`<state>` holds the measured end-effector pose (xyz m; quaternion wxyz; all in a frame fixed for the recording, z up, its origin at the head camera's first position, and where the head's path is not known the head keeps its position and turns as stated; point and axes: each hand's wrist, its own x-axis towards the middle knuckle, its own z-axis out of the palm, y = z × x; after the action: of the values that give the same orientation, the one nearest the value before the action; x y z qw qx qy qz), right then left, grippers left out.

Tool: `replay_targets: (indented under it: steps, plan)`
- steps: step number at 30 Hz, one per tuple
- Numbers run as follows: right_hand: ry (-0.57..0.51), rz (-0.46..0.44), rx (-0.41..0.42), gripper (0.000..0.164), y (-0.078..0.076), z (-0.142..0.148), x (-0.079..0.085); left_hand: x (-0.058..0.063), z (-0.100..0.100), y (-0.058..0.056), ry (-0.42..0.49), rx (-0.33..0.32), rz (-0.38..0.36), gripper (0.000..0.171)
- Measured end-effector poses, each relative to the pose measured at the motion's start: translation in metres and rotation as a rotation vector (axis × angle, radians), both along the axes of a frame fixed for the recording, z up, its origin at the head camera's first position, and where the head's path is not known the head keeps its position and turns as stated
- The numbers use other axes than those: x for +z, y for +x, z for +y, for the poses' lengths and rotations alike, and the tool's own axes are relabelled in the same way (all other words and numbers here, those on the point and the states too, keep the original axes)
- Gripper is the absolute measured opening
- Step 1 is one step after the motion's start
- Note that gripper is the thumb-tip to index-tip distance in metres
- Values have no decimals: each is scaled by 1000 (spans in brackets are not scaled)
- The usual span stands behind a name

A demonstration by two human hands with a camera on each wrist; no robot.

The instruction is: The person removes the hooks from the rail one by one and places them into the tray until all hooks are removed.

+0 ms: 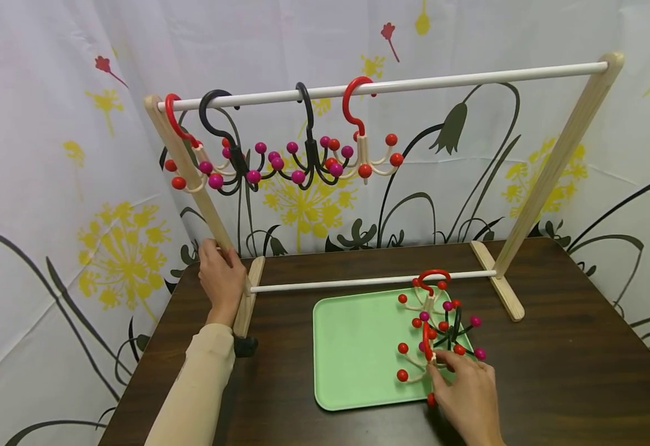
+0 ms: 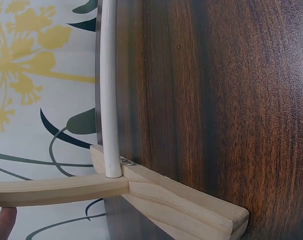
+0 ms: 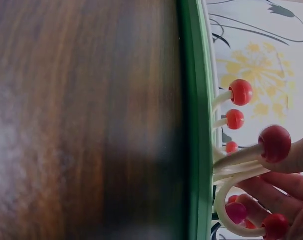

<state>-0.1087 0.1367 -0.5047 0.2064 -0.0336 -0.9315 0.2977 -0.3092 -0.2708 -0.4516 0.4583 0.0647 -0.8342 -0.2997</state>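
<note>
Left grip (image 1: 223, 275) clasping the post (image 1: 212, 217) left of the tray (image 1: 352, 353), right grip (image 1: 466, 390) pinches a hanger (image 1: 427, 342) best lifted straight up.

**Dark wood-grain worktop (image 1: 575, 365)**

A green tray (image 1: 352, 353) lies on it, mostly left of the right grip (image 1: 466, 393). A wooden rack (image 1: 553, 176) stands with its left foot (image 1: 243, 319) just right of the left grip (image 1: 221, 279), its right foot (image 1: 507, 297) beyond the right grip.
</note>
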Motion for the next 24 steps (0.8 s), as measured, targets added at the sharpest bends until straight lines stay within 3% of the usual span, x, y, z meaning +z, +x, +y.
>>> replay_targets:
  steps: [13,24]
  plan:
    - [-66,-90,-3,23,-1,0,0,1,-1,1,6,2,-19,22]
    - [-39,-29,1,30,5,4,4,0,0,0,6,-7,-16,21]
